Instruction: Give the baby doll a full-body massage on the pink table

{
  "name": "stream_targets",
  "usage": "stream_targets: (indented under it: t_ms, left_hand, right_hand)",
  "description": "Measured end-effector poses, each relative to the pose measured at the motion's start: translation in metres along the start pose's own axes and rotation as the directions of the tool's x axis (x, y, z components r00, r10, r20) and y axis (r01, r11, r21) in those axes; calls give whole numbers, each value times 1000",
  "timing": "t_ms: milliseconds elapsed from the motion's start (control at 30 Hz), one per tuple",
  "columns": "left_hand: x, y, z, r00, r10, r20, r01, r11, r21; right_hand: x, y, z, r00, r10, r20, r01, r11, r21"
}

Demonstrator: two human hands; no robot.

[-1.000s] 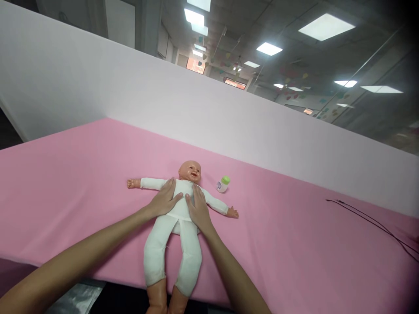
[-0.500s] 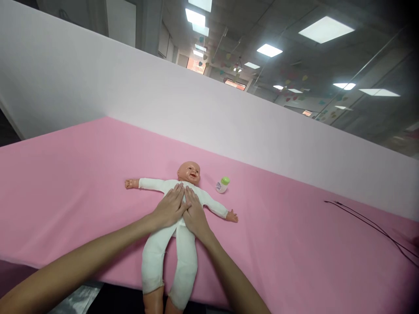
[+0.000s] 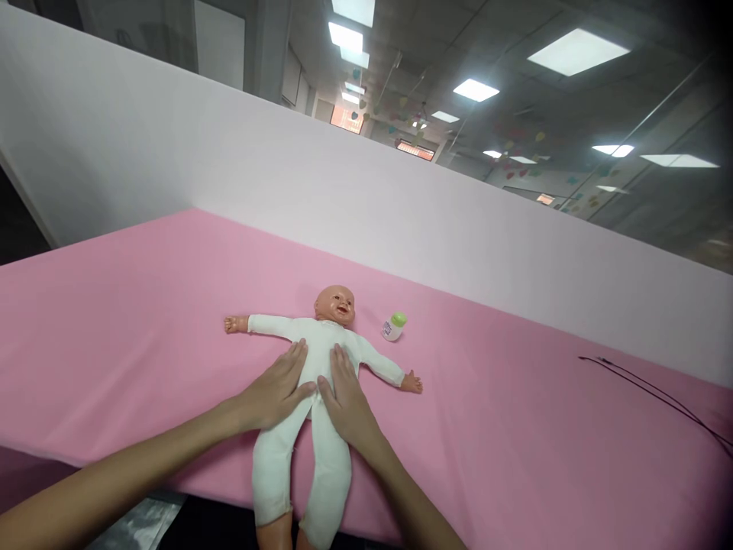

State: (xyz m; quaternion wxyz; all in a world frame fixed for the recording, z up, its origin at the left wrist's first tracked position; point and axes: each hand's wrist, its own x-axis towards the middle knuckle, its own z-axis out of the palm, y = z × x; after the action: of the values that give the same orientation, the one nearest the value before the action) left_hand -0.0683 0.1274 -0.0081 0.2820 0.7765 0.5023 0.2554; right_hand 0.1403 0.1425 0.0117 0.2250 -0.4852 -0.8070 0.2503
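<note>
A: Record the hands' pose.
B: The left hand [image 3: 279, 388] lies flat on the lower left of the torso of a bald, smiling baby doll with a white cloth body [image 3: 324, 347]. The right hand [image 3: 348, 403] lies flat on the lower right. Both have their fingers straight, pointing far. They are apart, thumbs angled inward with the tips near each other, and neither grips anything. The pressure I cannot tell.

A: Surroundings and obstructions?
B: The support is a table covered in smooth pink cloth [image 3: 504, 435]. A small white bottle with a green cap and a printed label [image 3: 394, 328] sits to the right of the doll's head, apart from both hands. A thin black cable [image 3: 647, 386] lies at the far right. A plain white panel [image 3: 366, 206] bounds the far side. The hands themselves hide parts of the doll's torso and hips.

A: And the doll, relative to the hands?
B: Face up beneath them. Its head and spread arms lie beyond the fingertips; its legs run near, between the two forearms, past the table's near edge.
</note>
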Motion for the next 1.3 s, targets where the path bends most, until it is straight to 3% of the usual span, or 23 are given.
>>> stream_targets:
  t_ms: [133, 267, 367, 500, 667, 767, 867, 967, 1100, 1200, 1300]
  left_hand:
    - [27, 17, 7, 997, 51, -52, -51, 999, 5]
    - [66, 9, 2, 997, -8, -78, 9, 1000, 13]
    - [76, -5, -5, 990, -82, -117, 80, 997, -21]
    - [55, -11, -12, 992, -118, -48, 117, 993, -28]
    - [2, -5, -15, 988, -122, 99, 123, 992, -4]
    - [-10, 6, -8, 998, -7, 66, 3, 998, 62]
    - [7, 18, 2, 993, 113, 20, -115, 988, 98]
    - [42, 20, 5, 994, 112, -15, -110, 989, 98]
    - [71, 3, -8, 998, -37, -60, 40, 998, 49]
    - [54, -4, -25, 989, -130, -66, 131, 991, 0]
    - [2, 10, -30, 987, -116, -112, 112, 993, -44]
  right_hand:
    - [23, -3, -1, 993, -115, 29, 117, 992, -44]
    - [53, 9, -2, 994, -55, -92, 49, 997, -66]
    - [57, 19, -4, 985, 8, -174, -13, 999, -30]
    - [37, 26, -5, 976, 113, -186, -107, 993, 46]
    - [-3, 16, -9, 987, 153, -49, -148, 985, 83]
    - [-11, 5, -11, 995, 86, 45, -88, 995, 37]
    - [5, 1, -11, 995, -47, 93, 48, 999, -11]
    - [30, 9, -9, 995, -90, 36, 91, 995, -36]
    - [48, 29, -11, 991, -5, -136, 3, 1000, -14]
    - [39, 43, -26, 976, 63, -208, -58, 998, 29]
    - [18, 62, -55, 942, 148, -301, -149, 989, 20]
